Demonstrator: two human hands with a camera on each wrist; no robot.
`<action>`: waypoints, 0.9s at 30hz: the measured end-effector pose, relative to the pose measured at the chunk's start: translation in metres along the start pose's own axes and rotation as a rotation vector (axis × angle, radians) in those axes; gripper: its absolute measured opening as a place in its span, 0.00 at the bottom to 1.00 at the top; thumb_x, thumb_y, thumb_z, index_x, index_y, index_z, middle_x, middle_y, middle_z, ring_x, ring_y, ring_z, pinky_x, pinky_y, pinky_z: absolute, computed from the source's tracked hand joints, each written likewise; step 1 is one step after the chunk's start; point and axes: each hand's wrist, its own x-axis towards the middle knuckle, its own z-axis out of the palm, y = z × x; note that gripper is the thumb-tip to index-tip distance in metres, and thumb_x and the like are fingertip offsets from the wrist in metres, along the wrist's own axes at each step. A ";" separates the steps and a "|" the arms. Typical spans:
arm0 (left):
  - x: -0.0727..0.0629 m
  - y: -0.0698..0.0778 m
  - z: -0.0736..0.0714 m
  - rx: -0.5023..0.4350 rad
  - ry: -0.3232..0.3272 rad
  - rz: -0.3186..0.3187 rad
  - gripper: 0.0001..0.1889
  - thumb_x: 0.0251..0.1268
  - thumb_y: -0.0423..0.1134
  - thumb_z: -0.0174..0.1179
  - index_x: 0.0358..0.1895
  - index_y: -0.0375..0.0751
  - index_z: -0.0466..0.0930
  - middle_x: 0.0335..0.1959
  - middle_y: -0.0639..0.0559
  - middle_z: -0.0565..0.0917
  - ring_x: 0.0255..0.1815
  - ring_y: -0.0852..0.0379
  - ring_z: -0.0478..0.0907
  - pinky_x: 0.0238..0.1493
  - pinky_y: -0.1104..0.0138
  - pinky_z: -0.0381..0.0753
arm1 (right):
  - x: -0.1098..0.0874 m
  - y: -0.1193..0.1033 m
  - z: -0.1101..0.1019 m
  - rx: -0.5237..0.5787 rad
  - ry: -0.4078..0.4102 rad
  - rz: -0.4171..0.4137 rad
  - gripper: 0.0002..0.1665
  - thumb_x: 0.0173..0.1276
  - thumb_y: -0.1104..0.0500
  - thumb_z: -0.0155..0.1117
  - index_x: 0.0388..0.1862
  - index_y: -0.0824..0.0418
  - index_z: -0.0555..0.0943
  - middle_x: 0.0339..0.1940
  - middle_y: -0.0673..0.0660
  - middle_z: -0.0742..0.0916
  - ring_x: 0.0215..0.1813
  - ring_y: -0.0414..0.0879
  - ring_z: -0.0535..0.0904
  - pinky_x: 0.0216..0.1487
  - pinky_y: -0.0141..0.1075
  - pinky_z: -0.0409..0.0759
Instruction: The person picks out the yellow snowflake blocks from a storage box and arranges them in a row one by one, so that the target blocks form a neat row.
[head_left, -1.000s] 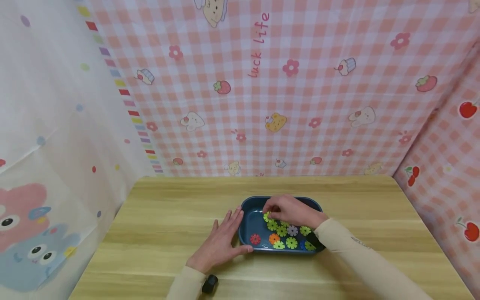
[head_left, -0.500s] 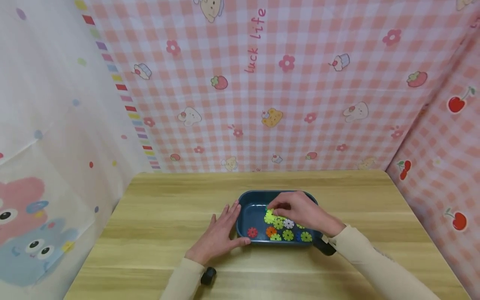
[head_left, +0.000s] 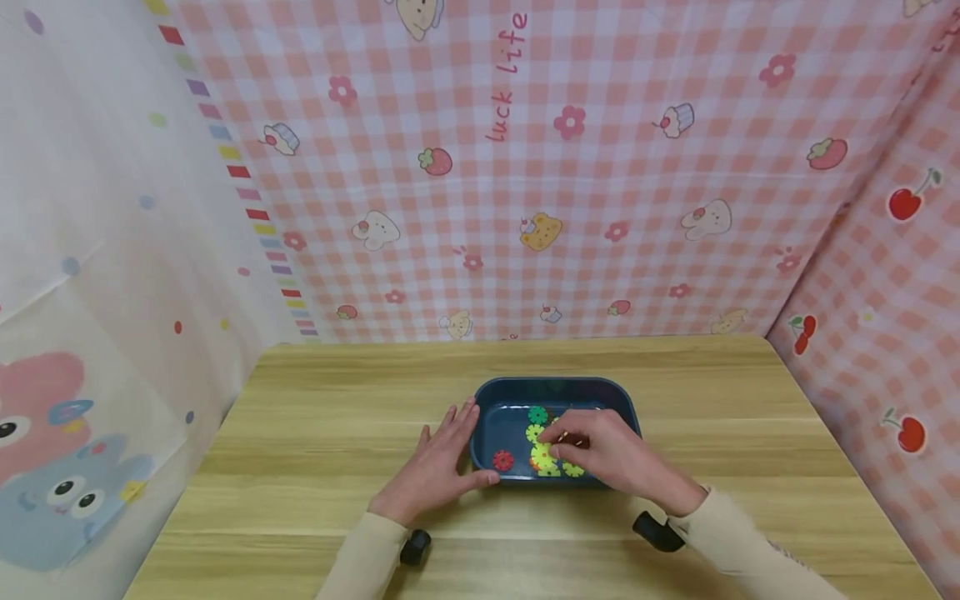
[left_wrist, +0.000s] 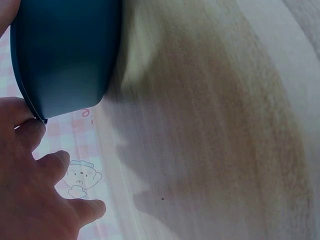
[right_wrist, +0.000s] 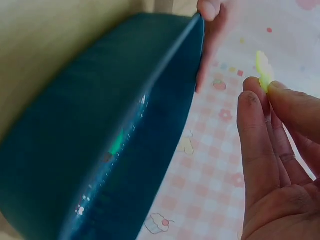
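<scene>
My right hand (head_left: 618, 454) is over the dark blue tray (head_left: 555, 384), pinching a yellow-green snowflake disc (head_left: 543, 455) between thumb and fingertips. In the right wrist view that disc (right_wrist: 263, 72) stands edge-on, clear of the tray's rim. Inside the tray lie a red disc (head_left: 502, 460) at the near left, a green disc (head_left: 537, 414) farther back and several yellow-green discs (head_left: 533, 433); my right hand hides others. My left hand (head_left: 427, 479) rests with spread fingers against the tray's left end, its thumb by the near left corner. In the left wrist view, fingertips touch the tray rim.
The tray stands on a wooden table (head_left: 337, 442). A pink checked cloth (head_left: 420, 200) hangs behind the table, with printed cloths at both sides. Black wrist cameras (head_left: 415, 547) are strapped below both sleeves.
My right hand has lifted a yellow-green disc and moved it toward the tray's near side. The green disc now shows fully. My left hand stays at the tray's left end.
</scene>
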 end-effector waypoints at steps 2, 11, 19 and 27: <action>0.000 0.000 0.000 0.000 0.001 0.000 0.56 0.64 0.70 0.63 0.86 0.49 0.44 0.86 0.57 0.42 0.86 0.46 0.40 0.79 0.35 0.42 | -0.004 0.000 0.004 0.010 0.003 0.000 0.09 0.70 0.65 0.71 0.46 0.55 0.90 0.41 0.46 0.90 0.39 0.35 0.85 0.40 0.32 0.85; 0.001 0.000 0.000 0.022 0.003 0.004 0.56 0.64 0.71 0.62 0.86 0.47 0.46 0.86 0.55 0.43 0.86 0.44 0.41 0.78 0.34 0.44 | -0.019 -0.002 0.020 0.058 0.017 0.024 0.07 0.68 0.64 0.74 0.43 0.54 0.90 0.39 0.47 0.90 0.38 0.34 0.84 0.40 0.31 0.86; 0.002 0.000 -0.001 0.027 0.004 0.002 0.55 0.65 0.70 0.63 0.85 0.46 0.48 0.86 0.54 0.44 0.85 0.43 0.42 0.77 0.33 0.44 | -0.030 -0.002 0.033 0.118 -0.019 0.059 0.08 0.69 0.62 0.74 0.45 0.54 0.89 0.39 0.48 0.90 0.36 0.34 0.81 0.39 0.30 0.85; 0.001 0.000 0.000 0.020 0.004 -0.001 0.55 0.64 0.71 0.62 0.85 0.47 0.48 0.86 0.54 0.45 0.86 0.44 0.41 0.78 0.34 0.44 | -0.035 -0.001 0.043 0.132 -0.021 0.090 0.07 0.69 0.61 0.74 0.45 0.53 0.89 0.38 0.48 0.89 0.35 0.33 0.80 0.37 0.29 0.84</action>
